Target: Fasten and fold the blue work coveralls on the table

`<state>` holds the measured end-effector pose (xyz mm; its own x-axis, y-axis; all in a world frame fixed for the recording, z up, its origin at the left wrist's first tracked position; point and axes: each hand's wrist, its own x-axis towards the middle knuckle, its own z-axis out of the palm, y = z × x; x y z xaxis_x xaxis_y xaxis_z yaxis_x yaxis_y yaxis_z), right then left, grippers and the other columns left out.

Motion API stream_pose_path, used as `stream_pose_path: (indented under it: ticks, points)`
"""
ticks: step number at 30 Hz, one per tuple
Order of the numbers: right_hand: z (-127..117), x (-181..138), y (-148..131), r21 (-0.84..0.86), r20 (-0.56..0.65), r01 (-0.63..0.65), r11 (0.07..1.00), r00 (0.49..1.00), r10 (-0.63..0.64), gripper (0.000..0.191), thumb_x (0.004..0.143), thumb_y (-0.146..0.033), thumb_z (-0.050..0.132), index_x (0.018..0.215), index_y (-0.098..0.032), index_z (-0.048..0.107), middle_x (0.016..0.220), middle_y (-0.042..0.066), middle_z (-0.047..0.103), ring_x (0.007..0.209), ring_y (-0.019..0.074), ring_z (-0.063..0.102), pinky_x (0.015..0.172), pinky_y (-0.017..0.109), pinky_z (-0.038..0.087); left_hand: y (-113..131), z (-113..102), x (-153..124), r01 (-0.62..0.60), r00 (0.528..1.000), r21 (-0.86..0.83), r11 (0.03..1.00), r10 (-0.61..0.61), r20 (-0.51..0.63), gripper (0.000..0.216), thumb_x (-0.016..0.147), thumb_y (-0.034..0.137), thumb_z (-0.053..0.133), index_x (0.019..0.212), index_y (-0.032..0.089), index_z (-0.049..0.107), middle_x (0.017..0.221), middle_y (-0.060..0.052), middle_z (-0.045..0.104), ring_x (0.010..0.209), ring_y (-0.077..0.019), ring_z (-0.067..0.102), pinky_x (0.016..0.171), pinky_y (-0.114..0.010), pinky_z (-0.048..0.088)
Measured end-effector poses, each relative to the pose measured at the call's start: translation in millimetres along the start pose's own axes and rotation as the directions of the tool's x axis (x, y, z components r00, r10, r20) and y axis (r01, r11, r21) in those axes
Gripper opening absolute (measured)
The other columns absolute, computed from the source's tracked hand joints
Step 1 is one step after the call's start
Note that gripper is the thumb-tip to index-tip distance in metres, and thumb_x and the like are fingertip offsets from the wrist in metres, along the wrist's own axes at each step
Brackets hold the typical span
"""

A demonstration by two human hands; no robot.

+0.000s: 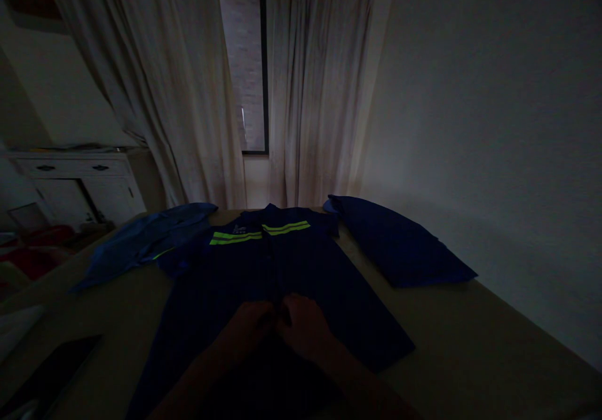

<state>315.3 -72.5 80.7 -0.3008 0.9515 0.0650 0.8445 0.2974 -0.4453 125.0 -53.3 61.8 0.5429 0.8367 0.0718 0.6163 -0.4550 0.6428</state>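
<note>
A dark navy work shirt with two bright yellow-green chest stripes lies flat on a tan surface, collar toward the window. My left hand and my right hand meet at the shirt's front placket near its lower middle. Both hands have their fingers drawn together on the fabric there, knuckles up. The room is dim, so what sits between the fingertips is hard to make out.
A lighter blue garment lies crumpled at the left of the shirt. A folded navy garment rests at the right near the wall. A dark flat object lies at the near left. Curtains, a window and a white cabinet stand behind.
</note>
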Motion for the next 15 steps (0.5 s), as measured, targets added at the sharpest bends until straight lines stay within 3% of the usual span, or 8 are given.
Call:
stream_pose_path:
  ticks: [7, 15]
  points:
    - [-0.7, 0.1, -0.7, -0.019, 0.002, 0.018, 1.0, 1.0, -0.018, 0.015, 0.086, -0.032, 0.06, 0.093, -0.021, 0.066, 0.098, 0.005, 0.072, 0.086, 0.0189, 0.066, 0.07, 0.029, 0.038, 3.0, 3.1, -1.8, 0.064, 0.996, -0.026, 0.998, -0.066, -0.055, 0.01, 0.081, 0.02, 0.054, 0.082, 0.019, 0.065, 0.075, 0.001, 0.068, 0.069, -0.0136, 0.06, 0.062, -0.023, 0.038]
    - [0.3, -0.3, -1.4, -0.079, 0.02, 0.022, 0.997, 1.0, -0.02, 0.019, 0.086, -0.036, 0.06, 0.094, -0.02, 0.066, 0.099, 0.006, 0.071, 0.082, 0.0193, 0.066, 0.066, 0.029, 0.035, 2.2, 7.7, 0.3, 0.062, 0.996, 0.016, 0.998, -0.061, -0.058, 0.008, 0.082, 0.021, 0.055, 0.082, 0.019, 0.062, 0.082, -0.001, 0.068, 0.074, -0.0154, 0.061, 0.066, -0.025, 0.038]
